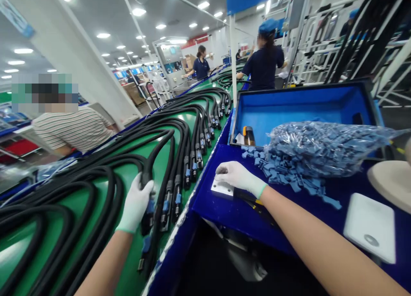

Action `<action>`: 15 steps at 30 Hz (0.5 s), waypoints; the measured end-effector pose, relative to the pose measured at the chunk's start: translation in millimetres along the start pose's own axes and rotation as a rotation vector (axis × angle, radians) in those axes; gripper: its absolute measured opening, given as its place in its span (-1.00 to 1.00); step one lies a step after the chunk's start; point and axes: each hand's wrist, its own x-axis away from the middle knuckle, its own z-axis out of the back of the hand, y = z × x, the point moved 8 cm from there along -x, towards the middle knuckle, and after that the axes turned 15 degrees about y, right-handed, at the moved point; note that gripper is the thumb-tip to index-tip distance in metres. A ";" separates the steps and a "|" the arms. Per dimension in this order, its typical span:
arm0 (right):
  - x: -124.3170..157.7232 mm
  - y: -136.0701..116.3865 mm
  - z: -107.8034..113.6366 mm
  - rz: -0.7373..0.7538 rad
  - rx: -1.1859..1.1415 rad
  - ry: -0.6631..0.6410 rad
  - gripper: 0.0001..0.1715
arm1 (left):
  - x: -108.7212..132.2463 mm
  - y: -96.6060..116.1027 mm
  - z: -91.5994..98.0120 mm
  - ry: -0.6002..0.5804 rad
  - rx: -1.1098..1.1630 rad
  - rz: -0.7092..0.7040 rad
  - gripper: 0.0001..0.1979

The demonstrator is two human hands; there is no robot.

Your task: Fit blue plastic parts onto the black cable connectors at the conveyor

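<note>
In a white glove, my left hand (pixel 134 205) is closed around a thick black cable (pixel 158 152) near its connector end, over the green conveyor surface. My right hand (pixel 241 177), gloved too, is curled with fingertips together just above a small metal block (pixel 221 189) with holes. Whatever those fingers pinch, if anything, is hidden. A dark tool with yellow marks (pixel 253 205) lies under my right wrist. Small blue plastic pieces (pixel 292 169) are heaped beside that hand, spilling from a clear bag (pixel 324 144). Similar blue pieces (pixel 188 172) sit on several cable ends.
Many looped black cables (pixel 102 176) lie along the green conveyor (pixel 189 118). A blue bin (pixel 298 101) with an orange-topped bottle (pixel 248 136) stands behind the heap. At right lies a white device (pixel 370 225). Co-workers stand by the line, one in stripes (pixel 72 127) at left.
</note>
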 end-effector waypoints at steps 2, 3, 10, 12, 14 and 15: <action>-1.6 0.5 -2.6 0.015 0.034 0.014 -0.82 | 1.8 -34.5 34.6 0.020 -0.161 0.051 -0.25; -2.2 0.2 -3.8 0.021 0.051 0.021 -0.84 | 5.2 -48.7 46.0 0.005 -0.214 0.070 -0.26; 3.2 -2.3 -8.6 0.032 0.122 0.014 -0.83 | 38.4 -131.7 112.7 -0.189 -0.736 -0.190 -0.34; 3.8 -1.7 -10.1 0.034 0.138 0.011 -0.81 | 50.9 -170.7 142.9 -0.279 -1.018 -0.100 -0.27; 2.9 -1.2 -11.9 0.039 0.163 0.017 -0.79 | 65.0 -190.1 161.1 -0.394 -1.113 -0.062 -0.31; 2.3 -1.2 -12.8 0.042 0.177 0.022 -0.78 | 69.4 -190.8 166.8 -0.397 -1.086 -0.040 -0.33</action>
